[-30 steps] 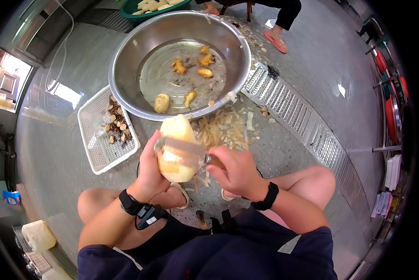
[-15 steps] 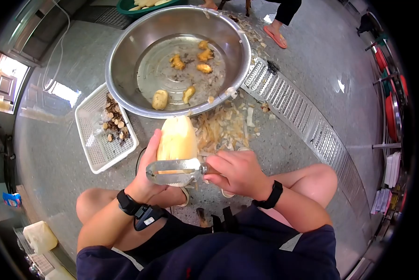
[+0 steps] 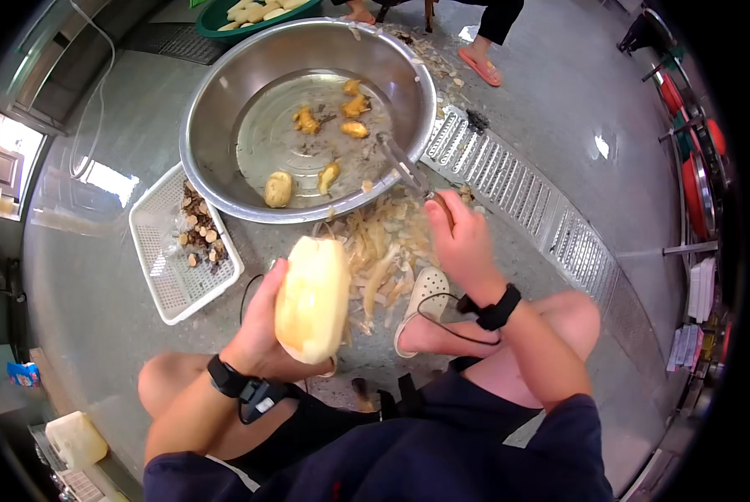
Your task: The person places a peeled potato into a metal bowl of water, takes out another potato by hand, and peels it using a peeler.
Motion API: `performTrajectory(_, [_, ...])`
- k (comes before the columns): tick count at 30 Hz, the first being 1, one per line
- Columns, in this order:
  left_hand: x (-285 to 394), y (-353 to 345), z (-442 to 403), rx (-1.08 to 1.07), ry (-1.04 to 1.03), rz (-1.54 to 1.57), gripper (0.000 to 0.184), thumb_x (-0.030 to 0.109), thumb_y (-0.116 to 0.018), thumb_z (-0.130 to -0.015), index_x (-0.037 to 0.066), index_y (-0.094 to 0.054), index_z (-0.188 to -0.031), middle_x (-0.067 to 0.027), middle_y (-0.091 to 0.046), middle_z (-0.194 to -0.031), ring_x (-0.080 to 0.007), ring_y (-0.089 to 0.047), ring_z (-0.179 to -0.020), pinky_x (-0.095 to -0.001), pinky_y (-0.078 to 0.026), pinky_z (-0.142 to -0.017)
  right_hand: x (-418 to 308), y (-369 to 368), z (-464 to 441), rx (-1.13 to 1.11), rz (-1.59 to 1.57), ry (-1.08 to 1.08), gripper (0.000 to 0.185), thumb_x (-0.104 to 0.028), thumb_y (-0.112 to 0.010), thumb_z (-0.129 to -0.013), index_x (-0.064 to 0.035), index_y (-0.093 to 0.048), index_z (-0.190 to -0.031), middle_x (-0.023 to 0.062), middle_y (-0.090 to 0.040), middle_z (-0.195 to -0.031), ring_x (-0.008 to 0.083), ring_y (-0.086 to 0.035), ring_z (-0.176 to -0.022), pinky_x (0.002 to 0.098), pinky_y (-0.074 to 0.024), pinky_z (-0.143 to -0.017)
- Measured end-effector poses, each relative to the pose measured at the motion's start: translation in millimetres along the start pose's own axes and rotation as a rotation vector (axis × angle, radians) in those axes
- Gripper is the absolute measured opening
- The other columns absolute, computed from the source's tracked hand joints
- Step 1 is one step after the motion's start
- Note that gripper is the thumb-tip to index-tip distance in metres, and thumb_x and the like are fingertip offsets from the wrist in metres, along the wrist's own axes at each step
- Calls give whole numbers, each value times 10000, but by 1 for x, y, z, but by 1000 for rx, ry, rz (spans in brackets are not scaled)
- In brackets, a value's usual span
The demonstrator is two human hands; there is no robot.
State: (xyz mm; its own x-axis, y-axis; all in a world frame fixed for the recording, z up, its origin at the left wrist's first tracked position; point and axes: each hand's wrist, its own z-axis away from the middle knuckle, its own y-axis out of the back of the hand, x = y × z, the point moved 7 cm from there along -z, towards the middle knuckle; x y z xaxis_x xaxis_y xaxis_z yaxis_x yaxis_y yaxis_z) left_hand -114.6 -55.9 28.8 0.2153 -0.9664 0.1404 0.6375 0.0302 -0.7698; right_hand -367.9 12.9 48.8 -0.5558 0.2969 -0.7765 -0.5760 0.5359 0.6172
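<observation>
My left hand (image 3: pixel 266 335) is wrapped round a large peeled potato (image 3: pixel 312 297), pale yellow and smooth, from its left side and underneath. To the right and further forward, my right hand (image 3: pixel 467 247) grips the handle of a metal peeler (image 3: pixel 404 166). The peeler's blade end points up and left over the near right rim of a wide steel basin (image 3: pixel 212 171), apart from the potato. In the basin lie several knobbly ginger pieces (image 3: pixel 306 122) and one rounded potato (image 3: pixel 279 190). Peelings (image 3: pixel 383 268) are heaped on the floor beyond my hands.
A white plastic basket (image 3: pixel 162 289) with brown cut pieces stands left of the basin. Behind is a green tub (image 3: pixel 216 33) of pale peeled vegetables. A metal drain grate (image 3: pixel 517 188) runs along the right. Another person's sandalled foot (image 3: pixel 479 63) is at the back.
My right hand has moved the peeler off the potato, forward and right towards the basin's rim. My left hand has lowered the potato slightly towards me.
</observation>
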Motion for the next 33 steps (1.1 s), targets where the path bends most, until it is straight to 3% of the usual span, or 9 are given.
performTrajectory(2, [20,15,-15,-87,-136,-276,727,639,-355,-1037,22,-539,-1376,-208,-690,-1145,-381,-721,-950,-538,-601,-844,-3,-6,9,-11,-141,-84,257,-284,-571,-1040,-36,-634,-1057,145,-574,-624,287,-578,-522,385,-414,-524])
performTrajectory(5, [25,1,-12,-20,-246,-289,724,640,-346,-1038,24,-539,-1366,-206,-690,-1134,-391,-722,-951,-531,-612,-832,-26,-13,26,-161,-172,-65,258,-281,-585,-1034,-31,-637,-1072,143,-574,-624,267,-570,-518,368,-407,-518])
performTrajectory(12, [30,8,-18,1,-283,-88,745,691,-336,-1024,72,-544,-1384,-207,-695,-1159,-403,-719,-999,-563,-595,-887,-81,-29,69,-254,-33,616,273,-308,-731,-917,-94,-644,-1063,74,-656,-832,272,-643,-632,386,-482,-540])
performTrajectory(18, [22,-3,-12,-86,-218,-166,709,666,-348,-1032,83,-554,-1379,-181,-713,-1151,-396,-730,-974,-549,-592,-904,-90,-37,78,-342,135,735,278,-361,-729,-908,-120,-626,-1000,40,-531,-764,226,-619,-624,359,-466,-526])
performTrajectory(20, [22,2,-16,-75,-249,-184,664,625,-368,-1041,79,-562,-1365,-173,-722,-1123,-400,-730,-964,-532,-595,-894,-91,-36,75,-333,160,737,280,-370,-723,-909,-124,-625,-1001,33,-530,-766,220,-619,-625,355,-466,-525])
performTrajectory(26, [19,-3,-14,23,-254,-166,608,578,-379,-1055,86,-574,-1354,-128,-724,-1143,-302,-731,-979,-463,-608,-868,-79,-35,63,-268,186,748,297,-407,-706,-906,-139,-618,-1001,14,-523,-754,201,-621,-629,339,-463,-515])
performTrajectory(30, [16,-2,-18,-80,-176,-256,669,624,-420,-1020,68,-560,-1366,-140,-702,-1174,-317,-708,-1021,-478,-592,-876,-76,-39,59,-251,162,725,258,-383,-691,-928,-138,-634,-987,35,-544,-733,229,-631,-631,366,-467,-512])
performTrajectory(32, [11,6,-13,-197,-44,-297,713,642,-460,-992,57,-538,-1392,-153,-671,-1239,-352,-680,-1069,-513,-560,-923,-42,-40,38,-135,88,464,221,-329,-652,-973,-108,-642,-975,88,-591,-701,283,-628,-613,409,-467,-523])
performTrajectory(33, [-3,0,-2,-131,-25,-217,682,621,-476,-991,80,-535,-1403,-168,-670,-1218,-380,-675,-1041,-524,-552,-917,-21,-26,15,-106,79,272,229,-314,-626,-994,-86,-635,-973,118,-595,-678,306,-616,-595,419,-458,-527])
